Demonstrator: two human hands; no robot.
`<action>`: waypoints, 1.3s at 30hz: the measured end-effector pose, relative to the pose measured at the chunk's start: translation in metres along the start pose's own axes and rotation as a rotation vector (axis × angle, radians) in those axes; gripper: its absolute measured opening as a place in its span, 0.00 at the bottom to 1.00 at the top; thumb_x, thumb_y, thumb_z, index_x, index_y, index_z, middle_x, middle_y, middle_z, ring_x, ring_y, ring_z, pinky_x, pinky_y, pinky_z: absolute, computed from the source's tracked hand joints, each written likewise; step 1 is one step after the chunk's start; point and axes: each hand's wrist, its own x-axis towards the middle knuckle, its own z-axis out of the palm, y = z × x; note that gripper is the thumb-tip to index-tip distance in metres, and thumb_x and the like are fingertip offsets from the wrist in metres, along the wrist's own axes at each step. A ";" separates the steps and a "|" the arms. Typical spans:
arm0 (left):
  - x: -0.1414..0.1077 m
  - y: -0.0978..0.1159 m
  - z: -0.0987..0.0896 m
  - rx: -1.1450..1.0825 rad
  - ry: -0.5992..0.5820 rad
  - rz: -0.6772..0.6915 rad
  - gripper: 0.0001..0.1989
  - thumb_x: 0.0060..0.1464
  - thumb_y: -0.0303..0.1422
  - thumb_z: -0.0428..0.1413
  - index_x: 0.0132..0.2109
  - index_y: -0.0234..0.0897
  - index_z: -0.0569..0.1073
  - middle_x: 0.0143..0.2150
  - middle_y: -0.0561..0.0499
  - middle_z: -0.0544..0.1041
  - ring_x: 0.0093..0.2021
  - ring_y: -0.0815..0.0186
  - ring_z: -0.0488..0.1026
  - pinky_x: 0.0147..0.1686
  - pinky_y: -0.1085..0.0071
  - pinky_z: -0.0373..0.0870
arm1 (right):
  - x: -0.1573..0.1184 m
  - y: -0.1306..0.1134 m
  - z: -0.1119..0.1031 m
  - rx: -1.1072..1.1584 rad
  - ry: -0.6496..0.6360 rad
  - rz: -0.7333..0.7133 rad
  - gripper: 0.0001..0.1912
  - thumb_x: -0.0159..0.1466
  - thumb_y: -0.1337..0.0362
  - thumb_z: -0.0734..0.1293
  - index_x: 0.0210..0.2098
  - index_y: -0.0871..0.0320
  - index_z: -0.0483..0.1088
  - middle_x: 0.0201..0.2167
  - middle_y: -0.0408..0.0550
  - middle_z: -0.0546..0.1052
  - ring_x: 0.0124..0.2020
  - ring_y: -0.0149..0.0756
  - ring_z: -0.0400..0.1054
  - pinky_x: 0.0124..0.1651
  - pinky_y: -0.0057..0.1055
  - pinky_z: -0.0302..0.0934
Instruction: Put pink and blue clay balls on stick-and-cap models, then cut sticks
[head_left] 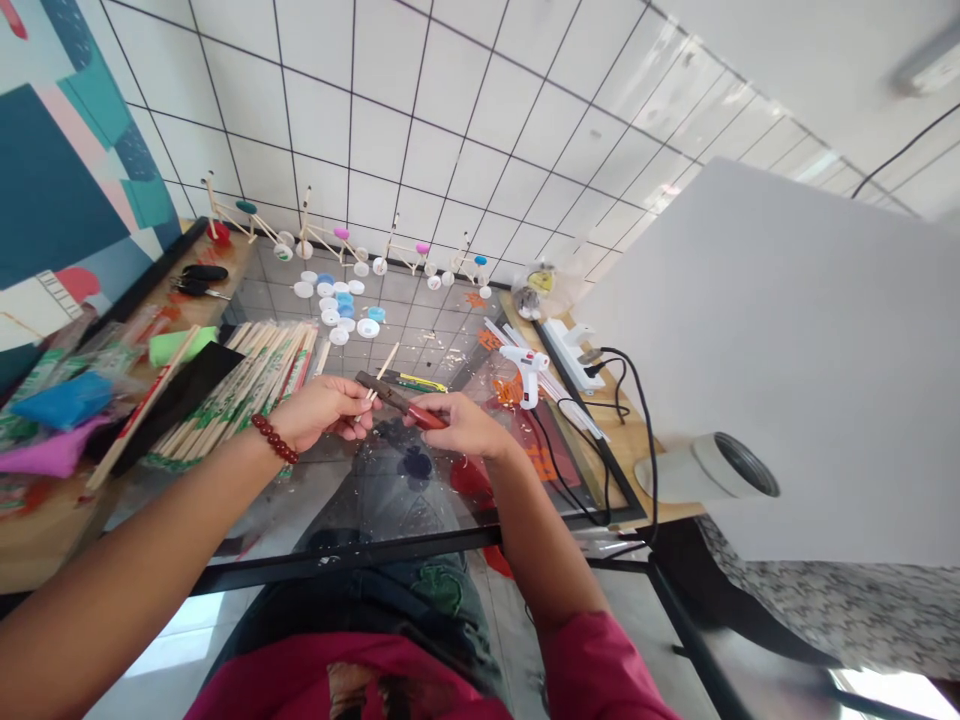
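Observation:
My left hand [334, 408] is closed on a thin wooden stick [388, 360], whose upper end points up and to the right. In my right hand [456, 422] are pliers with red handles [426, 416]; their dark jaws meet the stick just beside my left fingertips. Behind the pliers, a yellow and dark tool [420, 381] lies on the glass table [300, 500]. Bundled chopsticks [240, 385] in green-printed wrappers rest left of my left hand.
Small stick models with bottle-cap wheels [322, 235] line the back edge, bottle caps [343, 300] before them. At right are a white glue gun [527, 372], cables, a power strip [574, 352] and a grey cylinder [709, 467]. Blue clay [64, 400] lies far left.

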 end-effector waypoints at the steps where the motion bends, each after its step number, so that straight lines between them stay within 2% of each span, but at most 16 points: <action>1: 0.000 -0.001 0.001 -0.001 0.010 0.013 0.03 0.47 0.26 0.64 0.30 0.28 0.79 0.20 0.48 0.77 0.19 0.70 0.72 0.18 0.78 0.66 | 0.000 0.000 0.001 0.008 0.054 0.036 0.18 0.49 0.67 0.69 0.40 0.59 0.73 0.39 0.45 0.78 0.40 0.36 0.74 0.46 0.32 0.65; 3: 0.000 -0.001 0.003 -0.005 0.025 0.043 0.03 0.47 0.27 0.64 0.29 0.29 0.79 0.20 0.49 0.76 0.19 0.71 0.71 0.19 0.78 0.67 | -0.001 -0.001 0.003 -0.023 0.172 0.092 0.25 0.48 0.66 0.71 0.47 0.58 0.70 0.43 0.47 0.78 0.42 0.37 0.75 0.47 0.32 0.66; 5: -0.001 -0.002 0.004 -0.014 0.016 0.085 0.04 0.48 0.27 0.64 0.29 0.30 0.79 0.20 0.49 0.76 0.19 0.71 0.70 0.20 0.77 0.67 | -0.002 -0.005 0.004 -0.164 0.221 0.112 0.25 0.50 0.65 0.72 0.48 0.58 0.71 0.43 0.47 0.79 0.40 0.36 0.74 0.46 0.32 0.65; 8: -0.001 -0.002 0.005 -0.033 -0.004 0.147 0.05 0.47 0.28 0.65 0.27 0.30 0.78 0.21 0.49 0.76 0.20 0.71 0.70 0.21 0.76 0.68 | -0.003 -0.014 0.004 -0.465 0.171 0.103 0.12 0.57 0.61 0.68 0.40 0.58 0.75 0.31 0.42 0.77 0.33 0.34 0.69 0.41 0.29 0.60; 10: -0.001 -0.002 0.004 -0.040 0.004 0.171 0.06 0.46 0.29 0.66 0.27 0.30 0.79 0.22 0.48 0.77 0.21 0.70 0.71 0.22 0.75 0.69 | -0.003 -0.019 0.004 -0.594 0.132 0.097 0.09 0.60 0.61 0.66 0.37 0.58 0.74 0.28 0.41 0.74 0.31 0.33 0.66 0.38 0.29 0.56; 13: -0.001 -0.001 0.000 -0.006 -0.020 0.169 0.06 0.47 0.30 0.66 0.29 0.30 0.79 0.23 0.47 0.78 0.22 0.68 0.73 0.23 0.74 0.70 | -0.003 -0.024 0.002 -0.627 0.091 0.082 0.08 0.60 0.61 0.64 0.35 0.57 0.72 0.27 0.40 0.70 0.30 0.32 0.62 0.36 0.28 0.53; 17: -0.003 0.001 -0.005 0.042 -0.083 0.150 0.06 0.47 0.31 0.67 0.31 0.31 0.80 0.23 0.46 0.78 0.21 0.68 0.74 0.21 0.75 0.69 | -0.002 -0.024 -0.005 -0.519 -0.013 0.078 0.05 0.58 0.62 0.62 0.29 0.56 0.66 0.23 0.37 0.63 0.28 0.31 0.58 0.34 0.27 0.51; 20: -0.004 0.002 -0.004 0.059 -0.082 0.144 0.05 0.48 0.29 0.66 0.31 0.31 0.80 0.22 0.46 0.78 0.21 0.68 0.74 0.22 0.75 0.69 | -0.001 -0.024 -0.008 -0.475 -0.043 0.085 0.05 0.56 0.61 0.61 0.28 0.56 0.64 0.24 0.38 0.62 0.29 0.31 0.58 0.34 0.27 0.51; 24: -0.004 0.002 -0.002 0.076 -0.048 0.126 0.04 0.49 0.28 0.65 0.29 0.31 0.79 0.22 0.46 0.78 0.21 0.68 0.73 0.22 0.75 0.70 | 0.000 -0.023 -0.003 -0.554 -0.026 0.130 0.05 0.56 0.61 0.61 0.29 0.56 0.65 0.24 0.38 0.65 0.29 0.32 0.60 0.34 0.28 0.52; 28: -0.004 0.002 -0.001 0.091 -0.011 0.158 0.08 0.50 0.28 0.64 0.24 0.31 0.77 0.22 0.47 0.77 0.20 0.70 0.72 0.22 0.76 0.68 | 0.003 -0.023 0.003 -0.698 0.009 0.164 0.13 0.56 0.62 0.62 0.41 0.57 0.70 0.34 0.44 0.75 0.35 0.37 0.67 0.37 0.29 0.56; 31: -0.003 0.000 0.000 0.062 -0.006 0.200 0.09 0.51 0.31 0.63 0.26 0.32 0.77 0.21 0.49 0.75 0.21 0.70 0.71 0.22 0.76 0.68 | 0.006 -0.028 0.004 -0.777 -0.033 0.196 0.17 0.58 0.63 0.62 0.46 0.57 0.70 0.41 0.48 0.79 0.39 0.40 0.70 0.41 0.31 0.60; 34: 0.001 -0.004 0.001 0.025 0.031 0.218 0.10 0.54 0.35 0.62 0.30 0.33 0.77 0.20 0.53 0.72 0.21 0.69 0.71 0.21 0.76 0.67 | 0.010 -0.035 0.005 -0.873 -0.080 0.253 0.16 0.59 0.63 0.62 0.46 0.57 0.69 0.42 0.49 0.79 0.40 0.41 0.72 0.41 0.32 0.61; 39: 0.007 -0.010 0.000 -0.005 0.071 0.248 0.13 0.54 0.38 0.63 0.28 0.33 0.73 0.19 0.56 0.67 0.20 0.71 0.69 0.20 0.77 0.64 | 0.018 -0.041 0.010 -0.945 -0.075 0.308 0.14 0.60 0.62 0.62 0.45 0.56 0.69 0.42 0.52 0.80 0.41 0.46 0.74 0.40 0.35 0.62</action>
